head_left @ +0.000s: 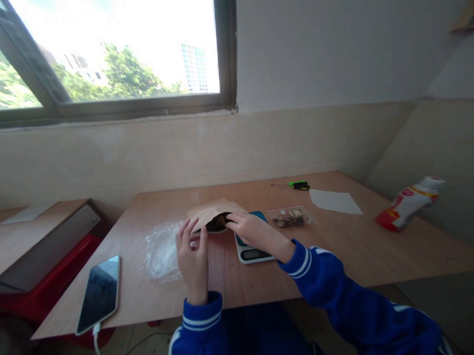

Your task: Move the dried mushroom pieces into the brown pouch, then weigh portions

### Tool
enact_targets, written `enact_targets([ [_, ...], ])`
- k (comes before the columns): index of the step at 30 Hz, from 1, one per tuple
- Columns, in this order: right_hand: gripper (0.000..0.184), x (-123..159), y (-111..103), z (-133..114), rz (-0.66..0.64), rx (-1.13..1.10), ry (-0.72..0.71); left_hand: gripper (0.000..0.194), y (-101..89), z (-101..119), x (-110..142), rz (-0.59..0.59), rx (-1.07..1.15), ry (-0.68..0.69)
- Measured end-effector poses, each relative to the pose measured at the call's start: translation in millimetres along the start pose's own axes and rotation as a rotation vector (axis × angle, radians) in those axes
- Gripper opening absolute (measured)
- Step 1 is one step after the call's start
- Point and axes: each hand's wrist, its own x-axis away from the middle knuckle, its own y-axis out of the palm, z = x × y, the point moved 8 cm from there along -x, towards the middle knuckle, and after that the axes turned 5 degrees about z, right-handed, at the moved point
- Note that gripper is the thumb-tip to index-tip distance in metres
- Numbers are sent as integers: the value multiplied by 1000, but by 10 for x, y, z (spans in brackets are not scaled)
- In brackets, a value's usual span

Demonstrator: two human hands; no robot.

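A brown kraft paper bag lies on the table with its dark mouth facing me. My left hand is at the bag's left edge, which sits between the thumb and the fingers. My right hand reaches across to the mouth from the right. Its fingers are bent together, with the tips at the opening; whatever they hold is hidden. Under my right hand and wrist is a white kitchen scale with a teal platform. A clear zip bag of brownish dried slices lies just right of the scale.
Crumpled clear plastic lies beside my left hand. A phone with a white cable rests at the table's left edge. Further right are a screwdriver, white paper and a red-and-white bottle. A wall and window stand behind.
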Motion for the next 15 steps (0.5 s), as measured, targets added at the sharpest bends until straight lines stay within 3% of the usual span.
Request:
enact_targets([
  [6,39,-77,8,-61,-131,-68,144,27,176,11,-131,-131,-171,191],
  [11,38,-124,141,-44,-313,-5,368,26,176,15,-61,-66,-339,180],
  [15,38,-236,299,8,-345,-57,424,23,178,7,0,-31,-423,168],
])
